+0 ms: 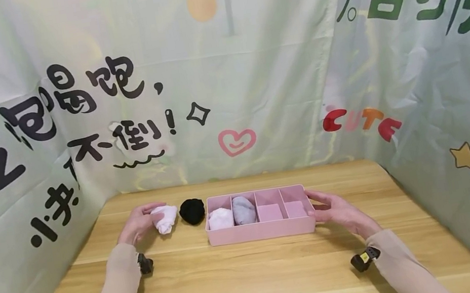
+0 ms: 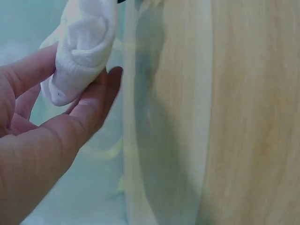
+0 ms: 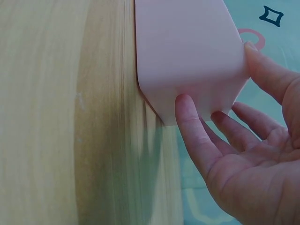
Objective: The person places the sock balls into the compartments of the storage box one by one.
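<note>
In the left wrist view my left hand (image 2: 61, 122) pinches a rolled white sock (image 2: 86, 51) between thumb and fingers. The head view has this white sock (image 1: 165, 220) at the table's left side, beside a balled black sock (image 1: 192, 211). A pink divided box (image 1: 262, 231) stands to the right of them. Its leftmost compartment holds another white roll (image 1: 221, 218), and the one beside it a grey roll (image 1: 243, 210). My right hand (image 1: 342, 211) touches the box's right end with its fingertips, fingers mostly extended; the thumb lies at the rim in the right wrist view.
A wooden table (image 1: 246, 278) lies under everything. Printed cloth (image 1: 271, 84) hangs behind it and along both sides. Each forearm wears a small dark camera near the wrist. The box's two right compartments show bare pink floors.
</note>
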`<control>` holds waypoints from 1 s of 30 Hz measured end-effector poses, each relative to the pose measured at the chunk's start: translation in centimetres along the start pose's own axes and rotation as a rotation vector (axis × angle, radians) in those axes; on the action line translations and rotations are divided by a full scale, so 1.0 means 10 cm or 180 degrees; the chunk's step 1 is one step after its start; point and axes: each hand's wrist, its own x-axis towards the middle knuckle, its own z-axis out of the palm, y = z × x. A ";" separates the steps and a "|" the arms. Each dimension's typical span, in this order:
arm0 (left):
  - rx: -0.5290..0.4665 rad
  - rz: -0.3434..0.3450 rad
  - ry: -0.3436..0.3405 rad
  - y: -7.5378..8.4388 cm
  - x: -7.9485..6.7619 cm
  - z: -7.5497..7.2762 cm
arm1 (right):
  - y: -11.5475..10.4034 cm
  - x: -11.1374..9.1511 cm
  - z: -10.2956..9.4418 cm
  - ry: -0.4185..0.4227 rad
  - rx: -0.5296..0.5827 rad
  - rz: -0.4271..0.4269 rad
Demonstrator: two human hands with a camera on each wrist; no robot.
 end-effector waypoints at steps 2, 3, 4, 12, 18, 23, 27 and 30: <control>-0.0065 0.0016 0.0054 0.01 0.00 0.00 | 0.00 0.00 0.00 -0.0004 -0.0006 0.0004; -0.0111 0.0032 0.0079 0.02 0.00 0.00 | 0.00 0.01 0.00 -0.0013 -0.0007 0.0004; -0.0165 0.0055 0.0101 0.03 0.00 0.01 | 0.00 0.01 0.00 -0.0018 -0.0002 0.0005; -0.0010 0.0015 0.0346 0.18 -0.01 0.05 | -0.02 0.02 0.00 -0.0022 0.0020 -0.0021; -0.0172 -0.0013 0.0360 0.26 -0.02 0.09 | -0.03 0.02 0.01 -0.0030 0.0039 0.0017; -0.0509 0.0087 0.0331 0.33 -0.02 0.15 | -0.03 0.03 0.01 -0.0016 0.0032 0.0031; -0.0655 0.0214 0.0293 0.37 0.00 0.24 | -0.02 0.03 0.01 -0.0008 -0.0014 0.0029; -0.0734 0.0232 0.0267 0.39 0.03 0.34 | -0.01 0.02 0.01 0.0028 -0.0048 0.0054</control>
